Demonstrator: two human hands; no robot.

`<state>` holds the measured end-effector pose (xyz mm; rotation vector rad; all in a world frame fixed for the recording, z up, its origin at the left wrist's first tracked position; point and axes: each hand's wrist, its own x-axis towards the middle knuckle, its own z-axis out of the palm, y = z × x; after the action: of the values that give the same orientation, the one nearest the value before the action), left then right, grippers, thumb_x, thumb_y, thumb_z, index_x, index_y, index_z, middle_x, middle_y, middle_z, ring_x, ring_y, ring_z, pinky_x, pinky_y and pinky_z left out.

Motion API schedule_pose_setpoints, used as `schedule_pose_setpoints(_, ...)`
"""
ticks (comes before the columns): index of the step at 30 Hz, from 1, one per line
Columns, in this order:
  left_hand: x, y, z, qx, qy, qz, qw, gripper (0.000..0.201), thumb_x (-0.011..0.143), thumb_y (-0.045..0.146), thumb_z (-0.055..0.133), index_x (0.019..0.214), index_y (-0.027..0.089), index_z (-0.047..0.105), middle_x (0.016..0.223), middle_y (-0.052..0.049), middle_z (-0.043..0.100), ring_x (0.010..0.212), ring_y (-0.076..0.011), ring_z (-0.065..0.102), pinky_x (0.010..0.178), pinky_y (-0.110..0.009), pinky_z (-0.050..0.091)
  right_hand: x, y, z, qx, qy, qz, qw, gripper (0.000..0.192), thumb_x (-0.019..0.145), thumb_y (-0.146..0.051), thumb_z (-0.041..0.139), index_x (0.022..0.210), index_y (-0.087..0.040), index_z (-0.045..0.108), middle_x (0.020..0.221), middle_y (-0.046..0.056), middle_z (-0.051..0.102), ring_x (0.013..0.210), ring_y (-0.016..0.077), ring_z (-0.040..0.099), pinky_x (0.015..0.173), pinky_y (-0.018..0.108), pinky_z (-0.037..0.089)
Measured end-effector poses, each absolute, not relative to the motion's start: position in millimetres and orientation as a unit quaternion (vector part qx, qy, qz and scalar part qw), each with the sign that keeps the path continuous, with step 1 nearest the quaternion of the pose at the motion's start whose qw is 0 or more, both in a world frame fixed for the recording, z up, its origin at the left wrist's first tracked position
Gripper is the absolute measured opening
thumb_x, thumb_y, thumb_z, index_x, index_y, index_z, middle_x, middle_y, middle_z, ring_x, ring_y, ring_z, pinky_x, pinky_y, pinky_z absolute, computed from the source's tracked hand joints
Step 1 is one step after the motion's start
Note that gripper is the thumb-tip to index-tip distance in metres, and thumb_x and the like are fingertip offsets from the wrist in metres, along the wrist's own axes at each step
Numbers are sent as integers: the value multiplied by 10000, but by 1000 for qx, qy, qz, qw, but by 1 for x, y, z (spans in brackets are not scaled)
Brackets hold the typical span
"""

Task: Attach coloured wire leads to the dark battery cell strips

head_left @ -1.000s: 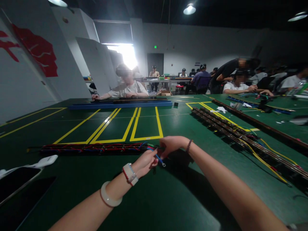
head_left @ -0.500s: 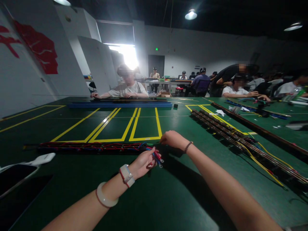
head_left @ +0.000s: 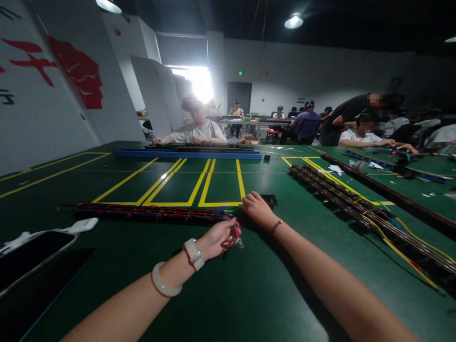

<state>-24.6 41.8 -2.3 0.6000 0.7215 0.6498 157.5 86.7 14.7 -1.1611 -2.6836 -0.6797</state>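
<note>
A long dark strip strung with red, blue and green wires point(head_left: 149, 212) lies across the green table in front of me. My left hand point(head_left: 218, 238), with a watch and a pale bangle on its wrist, pinches the red and blue wire ends point(head_left: 234, 232) at the strip's right end. My right hand point(head_left: 257, 207) rests fingers-down on the table just beyond that end, touching the strip's tip beside a small black box point(head_left: 269, 200).
A phone point(head_left: 24, 256) and white cloth point(head_left: 76, 227) lie at the left. Another wired rail point(head_left: 359, 205) with yellow cables runs diagonally on the right. A blue rail point(head_left: 185, 154) lies at the far edge, where a person sits; other people work at tables right.
My right hand has slid a little away from me along the strip's end. My left hand has gathered the wire ends closer into its fingers. The view has shifted slightly right.
</note>
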Motion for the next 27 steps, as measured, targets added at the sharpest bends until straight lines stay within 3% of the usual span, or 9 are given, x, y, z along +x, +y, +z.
schedule_pose_setpoints(5,-25,43,-7,302,312,309,846,226,919,294,440,790,125,518,648,-20,556,461,-56,495,410,-153,315,162,69,2,-387,-892,-176,152,327,914,-177,412,1201,-206,565,952,85,600,884,213,475,901,376,293)
schedule_pose_setpoints(11,-24,41,-4,299,299,307,853,261,933,293,357,830,127,530,623,-27,553,422,-58,452,373,-150,252,171,45,4,-297,-927,-61,222,397,863,-188,442,1255,-193,506,975,84,612,879,192,496,854,348,343)
schedule_pose_setpoints(14,-23,38,-1,292,304,324,847,310,921,310,326,809,113,538,648,-63,574,445,-76,471,375,-163,265,170,42,5,-294,-920,-10,259,348,890,-269,431,1215,-183,522,996,95,621,886,194,514,839,354,366)
schedule_pose_setpoints(19,-19,35,-6,308,332,357,817,178,900,220,393,827,122,521,689,-67,593,448,-60,455,387,-155,258,157,49,2,-352,-881,25,316,306,954,-295,314,1025,-170,584,918,89,637,855,180,545,803,321,396)
schedule_pose_setpoints(22,-16,35,-9,332,328,372,802,142,894,187,412,805,130,505,684,-47,574,434,-47,432,380,-151,236,143,54,10,-419,-852,38,311,333,967,-307,274,936,-172,577,882,80,632,824,171,556,755,281,400)
schedule_pose_setpoints(27,-14,35,-9,337,339,368,797,147,859,129,417,739,135,502,618,-9,521,435,-46,424,385,-149,253,100,62,44,-485,-848,-37,213,377,975,-369,268,888,-169,574,782,67,622,703,159,538,633,252,348)
